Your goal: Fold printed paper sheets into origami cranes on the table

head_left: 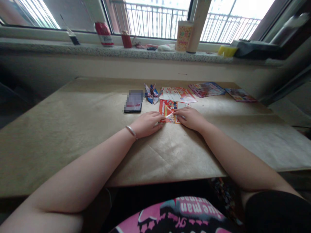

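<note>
Wearing a black-and-pink printed shirt (179, 216) beyond the near edge of a beige counter (80, 119). Grasping a partly folded red sheet (168, 110) on that counter, with the grip of left hand (148, 122) and right hand (190, 118). Just beyond: dark phone (135, 101), folded blue paper (152, 94), printed leaflets (177, 94).

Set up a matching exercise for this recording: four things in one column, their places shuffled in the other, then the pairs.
Things
1. phone
2. bracelet
3. partly folded red paper
4. patterned cup

Places
A. around the left wrist
B. on the windowsill
C. beside the blue folded paper
D. between the left hand and right hand

Pairs: 1-C, 2-A, 3-D, 4-B
</note>
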The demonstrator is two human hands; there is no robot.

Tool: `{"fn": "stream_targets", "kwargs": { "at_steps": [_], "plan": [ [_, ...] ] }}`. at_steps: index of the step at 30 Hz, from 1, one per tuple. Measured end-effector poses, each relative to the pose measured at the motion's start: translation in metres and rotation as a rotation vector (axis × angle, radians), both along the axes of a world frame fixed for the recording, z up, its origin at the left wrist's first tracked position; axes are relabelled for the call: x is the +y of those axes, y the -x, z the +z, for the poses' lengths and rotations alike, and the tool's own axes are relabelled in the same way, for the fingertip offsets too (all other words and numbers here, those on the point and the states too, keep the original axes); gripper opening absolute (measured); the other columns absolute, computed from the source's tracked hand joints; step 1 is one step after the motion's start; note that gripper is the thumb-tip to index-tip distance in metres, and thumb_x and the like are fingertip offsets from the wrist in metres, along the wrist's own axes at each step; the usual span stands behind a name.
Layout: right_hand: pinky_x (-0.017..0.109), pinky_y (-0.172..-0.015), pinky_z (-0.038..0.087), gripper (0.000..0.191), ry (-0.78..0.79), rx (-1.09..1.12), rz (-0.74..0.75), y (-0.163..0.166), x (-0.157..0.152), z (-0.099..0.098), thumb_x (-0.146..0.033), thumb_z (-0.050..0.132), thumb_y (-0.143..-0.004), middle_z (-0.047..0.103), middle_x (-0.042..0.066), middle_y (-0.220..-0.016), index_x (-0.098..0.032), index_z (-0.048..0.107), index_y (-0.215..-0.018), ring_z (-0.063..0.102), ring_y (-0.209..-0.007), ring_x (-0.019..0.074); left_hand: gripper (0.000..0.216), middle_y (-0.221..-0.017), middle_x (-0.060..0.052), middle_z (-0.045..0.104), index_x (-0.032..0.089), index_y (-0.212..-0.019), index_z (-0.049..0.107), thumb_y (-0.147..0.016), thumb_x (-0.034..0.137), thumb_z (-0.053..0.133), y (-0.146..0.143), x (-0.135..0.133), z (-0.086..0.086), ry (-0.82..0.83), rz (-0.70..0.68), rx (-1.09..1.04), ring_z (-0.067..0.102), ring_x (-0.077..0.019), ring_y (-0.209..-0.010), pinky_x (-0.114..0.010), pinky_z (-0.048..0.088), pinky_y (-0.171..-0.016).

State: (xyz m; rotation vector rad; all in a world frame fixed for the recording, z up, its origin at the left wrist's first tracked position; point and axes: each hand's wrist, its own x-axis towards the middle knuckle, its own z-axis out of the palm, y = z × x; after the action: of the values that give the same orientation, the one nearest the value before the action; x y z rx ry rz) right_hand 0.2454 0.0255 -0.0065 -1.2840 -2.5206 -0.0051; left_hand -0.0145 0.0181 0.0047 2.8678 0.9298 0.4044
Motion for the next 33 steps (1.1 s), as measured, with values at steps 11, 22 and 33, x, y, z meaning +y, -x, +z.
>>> {"fn": "stream_targets", "kwargs": {
  "at_steps": [11,22,33],
  "plan": [
    [0.046,-0.105,0.042,0.044,-0.018,0.014,0.135,0.007,-0.011,0.006,-0.043,0.06,-0.085,0.067,0.012,-0.119,-0.017,0.069,-0.12,0.055,-0.115,0.0289,0.044,-0.123,-0.014,0.058,0.018,-0.13,0.058,-0.092,0.041,0.051,0.001,0.0,-0.002,-0.028,0.095,0.089,0.057,-0.0256,-0.112,-0.04,0.047,-0.1],
    [0.047,-0.107,0.04,0.06,0.065,-0.045,0.223,0.01,-0.017,0.011,-0.049,0.065,-0.079,0.057,0.011,-0.137,-0.021,0.059,-0.132,0.052,-0.124,0.0291,0.035,-0.124,-0.009,0.062,0.021,-0.116,0.067,-0.094,0.04,0.047,0.003,0.002,-0.005,-0.012,0.155,0.02,0.062,-0.0222,-0.107,-0.034,0.051,-0.092],
    [0.041,-0.101,0.044,0.038,-0.009,-0.103,0.261,0.014,-0.02,0.022,-0.028,0.055,-0.081,0.07,0.01,-0.119,-0.016,0.07,-0.113,0.059,-0.114,0.0273,0.037,-0.121,-0.01,0.064,0.02,-0.115,0.068,-0.096,0.04,0.044,0.004,0.003,-0.007,-0.007,0.117,-0.035,0.061,-0.0213,-0.108,-0.035,0.05,-0.095]
  ]
}}
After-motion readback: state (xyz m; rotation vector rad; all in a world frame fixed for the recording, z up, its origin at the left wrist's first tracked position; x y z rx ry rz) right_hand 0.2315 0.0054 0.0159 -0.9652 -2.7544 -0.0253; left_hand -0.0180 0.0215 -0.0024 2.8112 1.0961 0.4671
